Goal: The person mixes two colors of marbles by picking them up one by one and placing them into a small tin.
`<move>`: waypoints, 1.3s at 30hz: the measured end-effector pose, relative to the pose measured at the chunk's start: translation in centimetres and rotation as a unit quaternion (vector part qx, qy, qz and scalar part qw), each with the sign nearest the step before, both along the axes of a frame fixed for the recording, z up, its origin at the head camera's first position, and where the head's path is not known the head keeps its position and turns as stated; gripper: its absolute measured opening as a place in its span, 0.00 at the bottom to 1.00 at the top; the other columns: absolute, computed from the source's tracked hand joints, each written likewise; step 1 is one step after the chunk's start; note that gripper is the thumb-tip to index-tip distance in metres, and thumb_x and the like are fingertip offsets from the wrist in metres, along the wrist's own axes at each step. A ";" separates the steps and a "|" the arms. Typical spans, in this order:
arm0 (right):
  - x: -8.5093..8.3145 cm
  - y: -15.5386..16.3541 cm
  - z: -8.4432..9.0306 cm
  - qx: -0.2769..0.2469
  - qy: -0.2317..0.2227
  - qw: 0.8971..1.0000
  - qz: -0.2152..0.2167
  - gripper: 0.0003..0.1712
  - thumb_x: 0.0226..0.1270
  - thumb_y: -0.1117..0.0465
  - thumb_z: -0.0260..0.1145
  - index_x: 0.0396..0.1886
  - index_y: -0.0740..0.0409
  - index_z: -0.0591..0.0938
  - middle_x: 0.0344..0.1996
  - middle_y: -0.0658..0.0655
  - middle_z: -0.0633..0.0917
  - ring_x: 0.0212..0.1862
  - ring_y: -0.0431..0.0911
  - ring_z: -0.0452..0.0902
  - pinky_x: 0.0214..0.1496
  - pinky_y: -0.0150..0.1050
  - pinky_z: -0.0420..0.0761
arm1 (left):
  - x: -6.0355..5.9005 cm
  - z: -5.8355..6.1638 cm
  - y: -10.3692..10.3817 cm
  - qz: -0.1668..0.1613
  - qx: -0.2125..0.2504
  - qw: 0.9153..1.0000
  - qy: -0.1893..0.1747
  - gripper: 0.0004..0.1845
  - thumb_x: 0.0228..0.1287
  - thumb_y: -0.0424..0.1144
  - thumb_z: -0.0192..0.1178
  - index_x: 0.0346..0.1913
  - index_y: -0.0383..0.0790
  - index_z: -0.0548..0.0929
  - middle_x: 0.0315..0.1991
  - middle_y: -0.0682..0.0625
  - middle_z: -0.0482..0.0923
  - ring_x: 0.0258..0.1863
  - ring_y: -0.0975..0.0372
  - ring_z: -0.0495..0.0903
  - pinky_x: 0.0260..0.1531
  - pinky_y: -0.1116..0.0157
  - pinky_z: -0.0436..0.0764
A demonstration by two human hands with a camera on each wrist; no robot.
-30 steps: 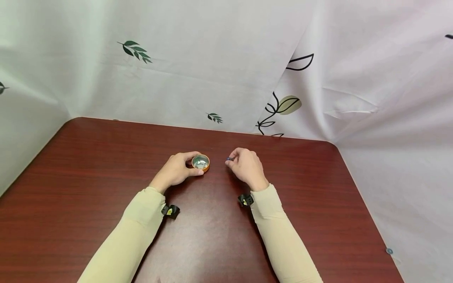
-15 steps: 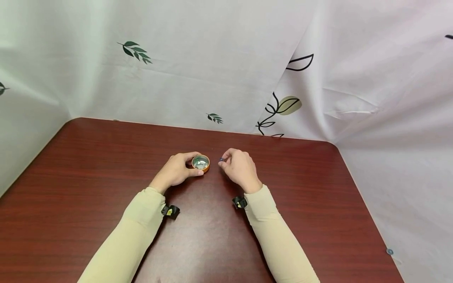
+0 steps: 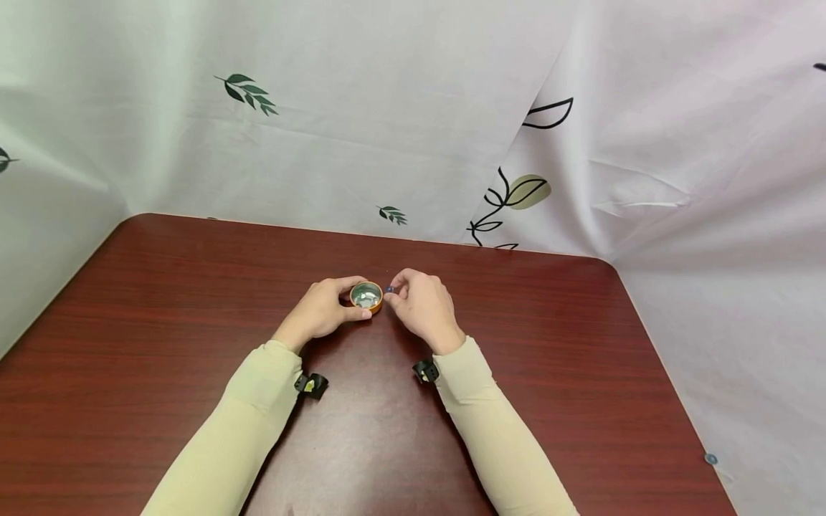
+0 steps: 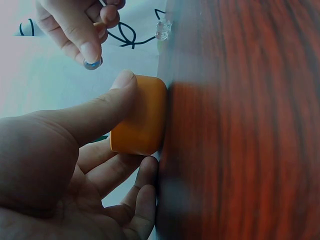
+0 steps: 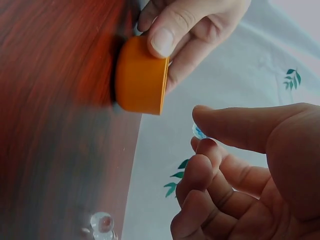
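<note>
A small orange cup with a shiny greenish-grey inside stands upright on the table. My left hand grips it from the left, thumb on the near side and fingers around the far side. Between thumb and fingertips, my right hand pinches a small clear-and-blue glass marble. In the head view this hand is just right of the cup, with the marble close beside the rim. The left wrist view shows the marble above the level of the cup's rim, apart from it.
Clear glassy pieces lie on the table in the right wrist view. The dark red wooden table meets a white leaf-patterned cloth at its back and sides. A small blue round thing is at the right edge.
My right hand has moved left with the marble, from well right of the cup to beside its rim. The left hand and the cup have stayed in place.
</note>
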State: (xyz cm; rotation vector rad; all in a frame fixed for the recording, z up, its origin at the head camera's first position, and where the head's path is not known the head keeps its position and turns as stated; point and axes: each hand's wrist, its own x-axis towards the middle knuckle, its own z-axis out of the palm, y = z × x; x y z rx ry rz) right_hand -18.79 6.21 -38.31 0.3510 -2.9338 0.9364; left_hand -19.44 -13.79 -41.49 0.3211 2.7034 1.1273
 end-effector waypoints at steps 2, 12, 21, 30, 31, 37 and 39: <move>0.0 -0.2 0.0 0.001 -0.001 1.000 0.002 0.07 0.65 0.56 0.73 0.37 0.52 0.85 0.24 0.46 0.81 0.26 0.41 0.75 0.26 0.37 0.75 | 0.0 0.1 0.0 0.000 0.002 1.000 0.000 0.31 0.61 0.44 0.74 0.67 0.44 0.78 0.56 0.44 0.83 0.57 0.50 0.78 0.58 0.50 0.74; 0.0 -0.9 0.0 0.005 -0.003 1.000 0.011 0.05 0.66 0.56 0.72 0.37 0.51 0.85 0.24 0.45 0.80 0.25 0.40 0.75 0.26 0.37 0.74 | 0.1 0.1 -0.1 0.001 0.001 1.000 -0.002 0.31 0.61 0.45 0.73 0.66 0.44 0.78 0.56 0.44 0.83 0.55 0.52 0.79 0.57 0.51 0.74; -0.2 -1.5 -0.3 0.013 -0.007 1.000 0.015 0.05 0.66 0.56 0.72 0.38 0.51 0.86 0.23 0.45 0.80 0.23 0.40 0.74 0.24 0.35 0.73 | 0.0 0.1 0.0 -0.001 -0.002 1.000 -0.002 0.28 0.62 0.45 0.73 0.65 0.47 0.80 0.55 0.46 0.84 0.55 0.52 0.78 0.58 0.50 0.74; -0.3 -2.1 -0.5 0.017 -0.013 1.000 0.021 0.07 0.66 0.56 0.72 0.40 0.52 0.86 0.23 0.45 0.81 0.24 0.39 0.75 0.24 0.35 0.74 | 0.0 0.1 0.0 -0.004 -0.001 1.000 0.000 0.28 0.62 0.45 0.73 0.65 0.46 0.80 0.55 0.46 0.84 0.55 0.52 0.78 0.58 0.50 0.73; -0.3 -2.2 -0.5 0.019 -0.014 0.999 0.022 0.07 0.66 0.56 0.72 0.40 0.52 0.86 0.23 0.45 0.81 0.24 0.39 0.75 0.24 0.35 0.74 | 0.0 0.1 0.0 -0.004 -0.001 1.000 0.001 0.28 0.62 0.45 0.73 0.65 0.46 0.80 0.55 0.46 0.84 0.55 0.52 0.78 0.58 0.50 0.73; -0.3 -2.4 -0.4 0.022 -0.014 0.999 0.030 0.07 0.66 0.56 0.72 0.40 0.53 0.86 0.23 0.45 0.81 0.24 0.38 0.75 0.24 0.34 0.73 | 0.0 0.0 0.0 -0.004 0.000 1.000 0.006 0.29 0.62 0.46 0.73 0.65 0.46 0.80 0.56 0.45 0.84 0.55 0.52 0.79 0.57 0.51 0.75; -0.3 -2.5 -0.5 0.023 -0.013 0.999 0.033 0.06 0.66 0.57 0.72 0.40 0.53 0.86 0.22 0.45 0.81 0.23 0.39 0.75 0.23 0.33 0.73 | 0.0 0.1 0.0 -0.004 0.000 1.000 0.007 0.29 0.62 0.45 0.73 0.65 0.46 0.80 0.56 0.45 0.84 0.55 0.52 0.79 0.56 0.51 0.75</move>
